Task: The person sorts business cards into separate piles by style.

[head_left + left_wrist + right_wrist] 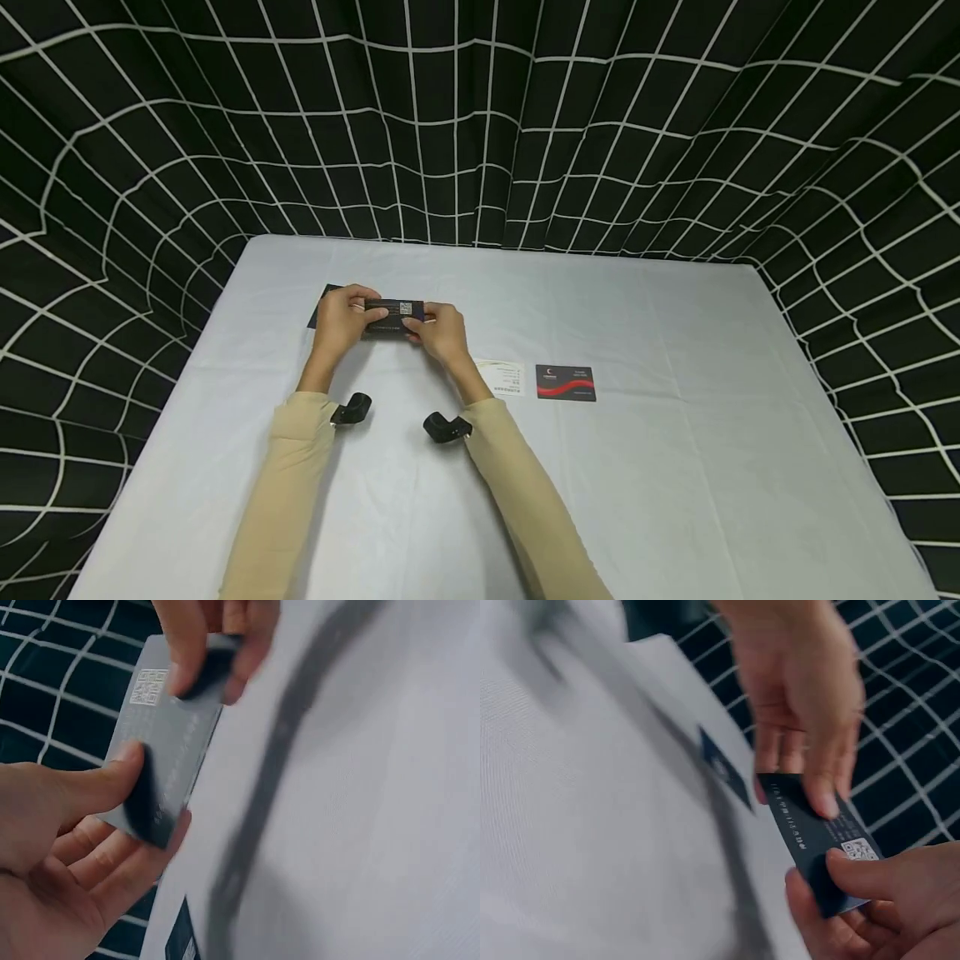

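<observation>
From where I stand, both hands are on one dark card (393, 325), raised over the far left part of the white table (637, 483). The left hand (341, 321) pinches one end, its thumb flat on the face and its fingers curled beneath. The right hand (444, 333) has the other end the same way, its thumb close to a white QR code (406, 308). Neither grip leaves a gap; the card fills both. Whether it is a single card or several together, I can't tell.

Just beside the left hand a second dark card (316, 315) lies on the table, partly hidden by that hand. A white card (506, 379) sits partly under the line of the right forearm, and to its right, near but apart, lies a black card with a red wave (566, 384). Tan sleeves (279, 492) cover both forearms, and a black curtain (450, 83) with white grid lines hangs behind the table.
</observation>
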Demonstrator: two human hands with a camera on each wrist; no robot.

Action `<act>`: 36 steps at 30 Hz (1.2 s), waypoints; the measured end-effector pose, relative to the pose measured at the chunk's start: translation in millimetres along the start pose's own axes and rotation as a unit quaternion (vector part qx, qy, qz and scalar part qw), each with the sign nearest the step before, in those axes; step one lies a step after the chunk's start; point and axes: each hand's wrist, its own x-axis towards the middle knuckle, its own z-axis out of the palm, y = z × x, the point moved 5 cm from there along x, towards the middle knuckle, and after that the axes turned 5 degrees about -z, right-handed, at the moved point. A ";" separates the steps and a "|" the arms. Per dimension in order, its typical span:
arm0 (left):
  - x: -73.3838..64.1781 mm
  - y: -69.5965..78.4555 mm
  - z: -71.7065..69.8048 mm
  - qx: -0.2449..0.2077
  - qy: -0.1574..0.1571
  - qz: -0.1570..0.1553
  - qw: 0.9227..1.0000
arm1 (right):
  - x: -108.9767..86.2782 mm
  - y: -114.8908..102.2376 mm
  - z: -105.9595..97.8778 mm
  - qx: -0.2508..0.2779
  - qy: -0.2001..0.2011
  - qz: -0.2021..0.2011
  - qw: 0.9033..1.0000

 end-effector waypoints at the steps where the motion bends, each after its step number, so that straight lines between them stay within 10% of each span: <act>1: -1.6 1.0 2.5 -0.016 -0.004 -0.013 1.000 | -1.7 1.0 -5.8 0.036 0.002 0.008 0.999; 12: -26.6 28.4 66.0 -0.144 -0.102 -0.053 0.983 | -34.6 30.7 -81.5 0.138 0.015 0.079 0.987; 22: -54.4 59.5 125.4 -0.143 -0.133 -0.047 0.980 | -68.3 63.4 -150.4 0.105 0.047 0.103 0.988; 36: -84.7 120.0 220.1 -0.101 -0.192 0.039 0.975 | -112.2 116.0 -250.6 0.080 0.120 0.155 0.977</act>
